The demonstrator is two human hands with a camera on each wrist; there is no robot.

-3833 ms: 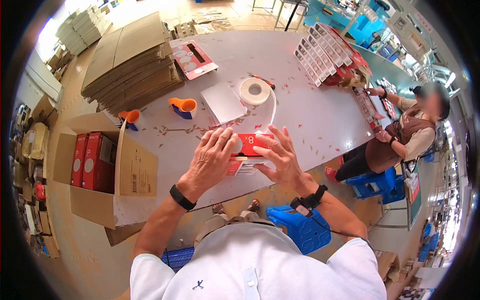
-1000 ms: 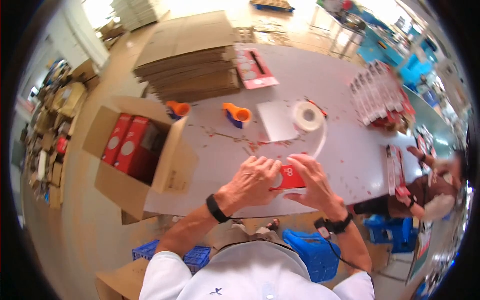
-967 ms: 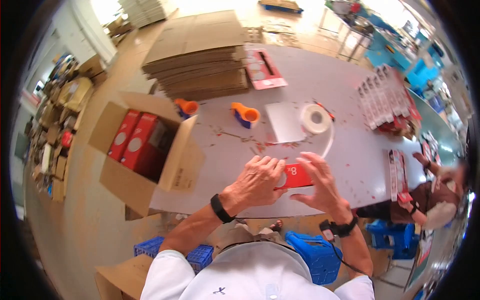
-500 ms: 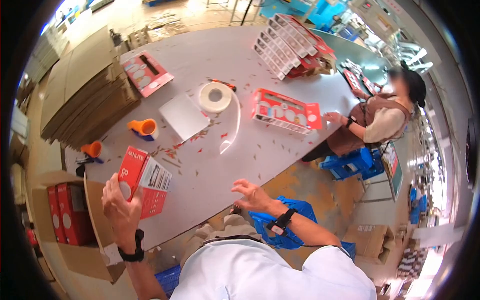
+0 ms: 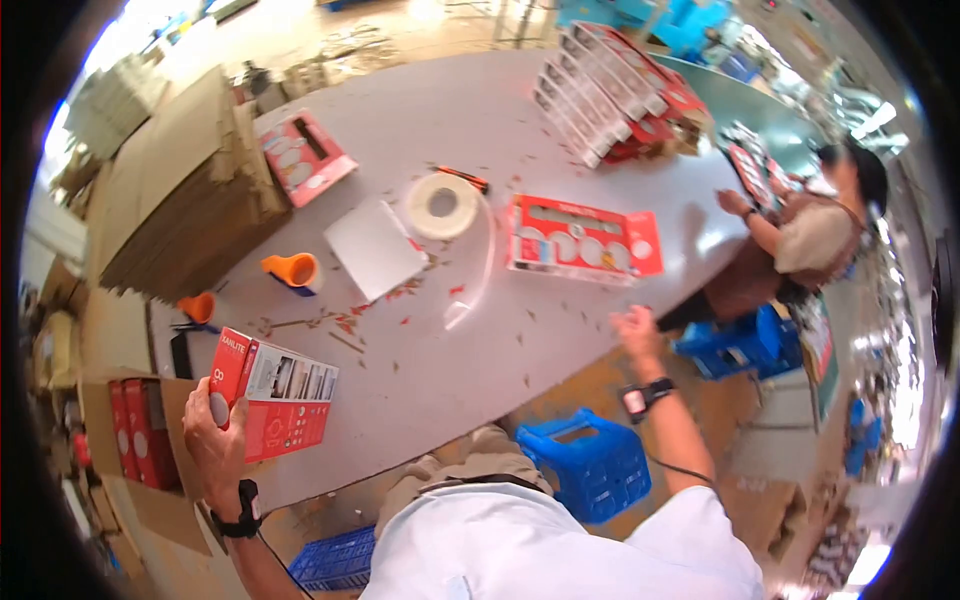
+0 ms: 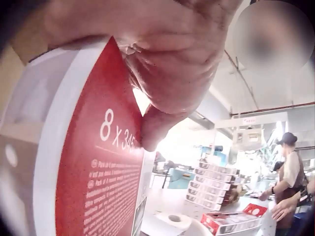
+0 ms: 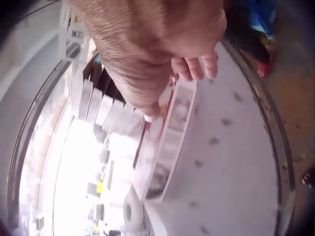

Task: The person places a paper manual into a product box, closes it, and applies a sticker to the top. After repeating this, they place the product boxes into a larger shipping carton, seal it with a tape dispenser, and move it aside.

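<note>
My left hand [image 5: 215,440] grips a closed red and white box [image 5: 285,398] by its end, beside the open carton on the left; in the left wrist view the same box [image 6: 98,147] fills the left side, with the thumb bent over its edge. My right hand [image 5: 640,335] is over the table's front edge, fingers loosely bent and holding nothing. Just beyond it lies another red box [image 5: 580,240] with cut-out windows and its flap out. The right wrist view shows the right hand [image 7: 157,54] in front of that windowed box [image 7: 170,142].
An open carton [image 5: 185,455] holds red boxes. On the table [image 5: 480,360] are a white tape roll [image 5: 442,206], a white sheet [image 5: 375,250], orange dispensers, stacked cardboard [image 5: 190,190] and stacked red-white packs [image 5: 620,95]. A person [image 5: 810,230] sits at the right; a blue stool [image 5: 590,465] stands below.
The hands have parted: the left has carried its box leftward to the carton, the right has moved right toward the windowed box. That box now lies on the table, the person's hand withdrawn from it.
</note>
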